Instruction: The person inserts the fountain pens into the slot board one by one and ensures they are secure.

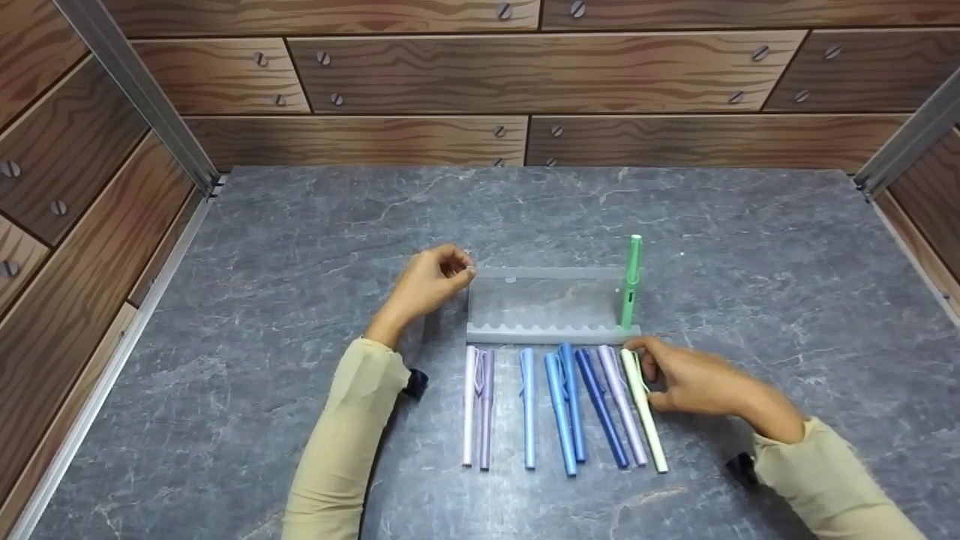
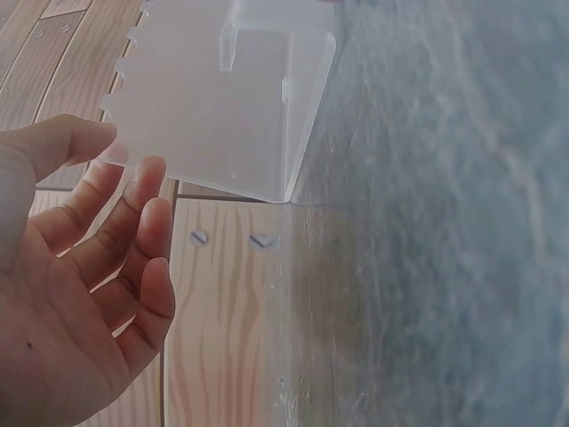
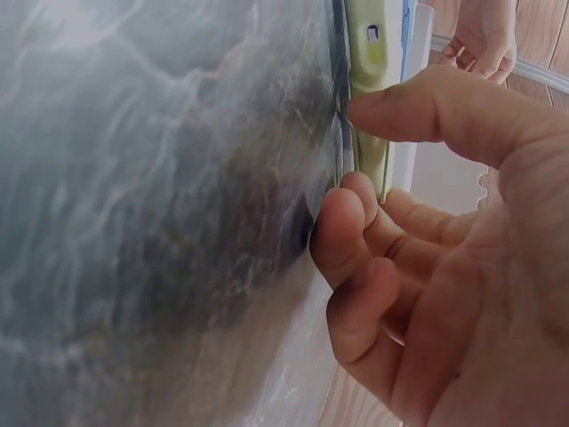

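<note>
Clear pen rack (image 1: 544, 304) stands mid-bench (image 1: 337, 214), well apart from the far edge; left hand (image 1: 427, 281) pinches its far left corner between thumb and fingers, probably to steady so light a stand, while a green pen (image 1: 632, 281) stands in its right end. Right hand (image 1: 701, 380), fingers loosely curled, has its thumb at the pale green pen (image 1: 645, 412), though whether it grips cannot be told. That pen and seven others (image 1: 529, 412) lie nearer the bench's front edge, clips toward the rack, seemingly for easy reach.

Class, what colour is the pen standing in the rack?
The pen is green; the head view shows it best.
</note>
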A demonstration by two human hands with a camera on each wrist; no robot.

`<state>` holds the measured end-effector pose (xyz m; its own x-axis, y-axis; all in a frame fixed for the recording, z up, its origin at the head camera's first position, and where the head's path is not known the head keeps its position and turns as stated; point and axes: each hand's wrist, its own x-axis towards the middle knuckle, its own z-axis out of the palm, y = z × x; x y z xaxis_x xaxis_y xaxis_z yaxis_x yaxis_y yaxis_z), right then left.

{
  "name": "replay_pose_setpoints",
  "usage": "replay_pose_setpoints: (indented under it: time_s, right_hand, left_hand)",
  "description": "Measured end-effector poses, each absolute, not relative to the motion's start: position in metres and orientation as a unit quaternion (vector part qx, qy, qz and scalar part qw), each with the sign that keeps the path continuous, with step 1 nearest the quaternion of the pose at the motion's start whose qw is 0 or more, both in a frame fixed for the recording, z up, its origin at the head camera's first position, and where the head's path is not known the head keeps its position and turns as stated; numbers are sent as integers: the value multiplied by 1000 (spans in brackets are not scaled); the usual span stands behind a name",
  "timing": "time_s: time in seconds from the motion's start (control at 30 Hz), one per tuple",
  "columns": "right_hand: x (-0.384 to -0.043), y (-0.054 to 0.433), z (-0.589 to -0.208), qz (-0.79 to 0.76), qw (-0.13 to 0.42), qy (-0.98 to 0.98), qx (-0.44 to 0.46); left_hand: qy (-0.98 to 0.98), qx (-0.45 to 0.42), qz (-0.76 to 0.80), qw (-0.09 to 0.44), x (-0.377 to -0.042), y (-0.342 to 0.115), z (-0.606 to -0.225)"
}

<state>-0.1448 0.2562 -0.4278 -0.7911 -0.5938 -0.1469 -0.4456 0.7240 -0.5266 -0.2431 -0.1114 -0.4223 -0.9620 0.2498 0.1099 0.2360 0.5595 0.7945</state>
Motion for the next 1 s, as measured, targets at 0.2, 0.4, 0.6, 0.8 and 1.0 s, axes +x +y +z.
replay_pose_setpoints:
  time_s: [0.2, 0.4, 0.6, 0.8, 1.0]
  right_hand:
    - [-145, 256, -425, -261, 174, 907, -282]
    - [-146, 257, -423, -292, 194, 890, -290]
    - [-148, 259, -427, -323, 209, 876, -291]
    - [-148, 260, -427, -352, 239, 861, -278]
    - [-149, 261, -424, -385, 269, 839, -274]
  left_hand:
    - [882, 137, 451, 15, -243, -112, -423]
    - [883, 143, 448, 9, -243, -113, -422]
    - [882, 142, 449, 10, -243, -113, -422]
    - [884, 143, 445, 9, -243, -112, -423]
    - [883, 144, 447, 8, -244, -113, -423]
